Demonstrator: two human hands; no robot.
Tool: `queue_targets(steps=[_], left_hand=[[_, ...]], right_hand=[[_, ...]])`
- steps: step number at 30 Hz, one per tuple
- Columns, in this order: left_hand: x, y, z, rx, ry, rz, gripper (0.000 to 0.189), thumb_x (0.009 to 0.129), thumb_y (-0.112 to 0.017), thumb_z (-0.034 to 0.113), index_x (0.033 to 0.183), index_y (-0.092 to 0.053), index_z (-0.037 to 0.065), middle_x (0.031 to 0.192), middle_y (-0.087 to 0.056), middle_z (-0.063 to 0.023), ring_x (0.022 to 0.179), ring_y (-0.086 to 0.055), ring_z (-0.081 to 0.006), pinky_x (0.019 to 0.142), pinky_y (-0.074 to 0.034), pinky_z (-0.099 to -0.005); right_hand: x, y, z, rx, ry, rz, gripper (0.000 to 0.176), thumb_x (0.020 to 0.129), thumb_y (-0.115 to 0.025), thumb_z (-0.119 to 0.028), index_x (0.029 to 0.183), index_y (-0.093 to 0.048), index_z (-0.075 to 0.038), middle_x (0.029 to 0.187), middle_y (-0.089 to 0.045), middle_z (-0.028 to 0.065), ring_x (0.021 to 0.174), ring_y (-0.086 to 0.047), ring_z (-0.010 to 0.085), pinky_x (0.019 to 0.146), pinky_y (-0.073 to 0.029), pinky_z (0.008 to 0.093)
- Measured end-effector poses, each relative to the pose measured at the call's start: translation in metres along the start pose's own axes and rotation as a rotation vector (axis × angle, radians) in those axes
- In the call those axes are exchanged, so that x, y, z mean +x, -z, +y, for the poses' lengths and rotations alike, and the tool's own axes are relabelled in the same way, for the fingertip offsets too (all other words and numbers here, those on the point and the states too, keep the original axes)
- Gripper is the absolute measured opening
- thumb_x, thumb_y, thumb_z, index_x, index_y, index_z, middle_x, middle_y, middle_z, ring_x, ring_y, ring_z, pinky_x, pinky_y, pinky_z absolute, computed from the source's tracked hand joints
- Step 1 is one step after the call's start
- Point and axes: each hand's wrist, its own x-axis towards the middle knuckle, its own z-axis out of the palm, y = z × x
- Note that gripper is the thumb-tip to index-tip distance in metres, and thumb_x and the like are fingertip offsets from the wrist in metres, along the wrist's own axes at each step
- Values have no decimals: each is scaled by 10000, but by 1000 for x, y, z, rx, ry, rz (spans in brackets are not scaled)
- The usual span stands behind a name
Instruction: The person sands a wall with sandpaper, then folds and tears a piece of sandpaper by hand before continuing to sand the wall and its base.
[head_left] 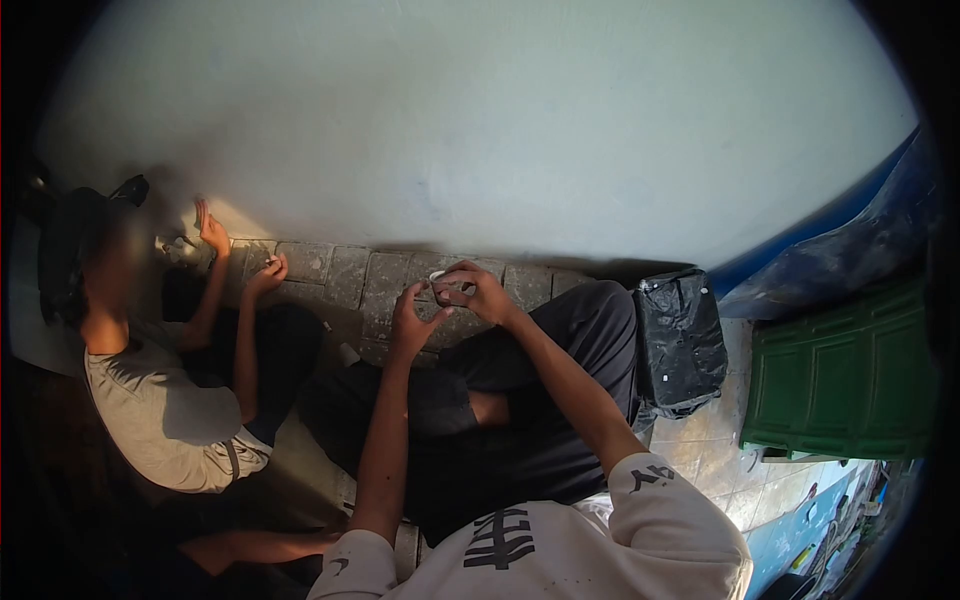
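A pale wall rises behind a grey paved floor [345, 278], where a black plastic-wrapped bundle [682, 345] stands. Left of the bundle, a small white piece [436, 276] sits at the fingertips of the wearer's curled left hand [408, 316] and right hand [478, 294]; which one pinches it, I cannot tell. Farther left of the bundle sits another person [175, 410].
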Motion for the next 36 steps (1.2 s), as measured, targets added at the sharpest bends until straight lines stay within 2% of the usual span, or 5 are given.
queue_targets(steps=[3, 15, 18, 28, 36], left_hand=[[-1, 0, -8, 5, 77, -41, 553, 783, -840, 305, 1198, -598, 29, 1142, -640, -157, 1100, -607, -312, 913, -499, -421], [-6, 1, 3, -150, 189, -321, 270, 856, -767, 254, 927, -679, 9, 953, -663, -114, 952, -635, -240, 840, -490, -375], [-6, 7, 5, -138, 150, -317, 271, 859, -763, 262, 914, -674, 12, 938, -656, -114, 911, -635, -242, 826, -490, -370], [-6, 4, -6, -78, 175, -337, 227, 894, -714, 212, 976, -680, 3, 962, -673, -109, 926, -635, -217, 841, -482, -355], [-11, 6, -2, -87, 213, -320, 192, 904, -684, 175, 981, -672, 0, 969, -658, -122, 916, -637, -230, 820, -485, -363]], right_hand=[[7, -2, 9, 90, 48, 189, 246, 832, -759, -108, 1077, -737, -123, 1151, -629, 102, 1014, -648, 268, 856, -547, 381], [8, -7, 38, -155, 110, 320, 148, 821, -743, -29, 957, -692, -2, 1117, -621, 135, 906, -682, 291, 701, -568, 352], [5, -9, 42, -157, 17, 257, 127, 819, -743, -63, 934, -701, -31, 1029, -638, 142, 886, -657, 339, 749, -534, 413], [5, -4, 22, -196, 50, 341, 120, 862, -708, -50, 976, -694, -14, 1090, -633, 130, 839, -675, 276, 703, -539, 376], [4, -7, 26, -279, 93, 265, 140, 891, -683, -80, 1016, -674, -16, 1118, -627, 143, 875, -664, 331, 731, -535, 400]])
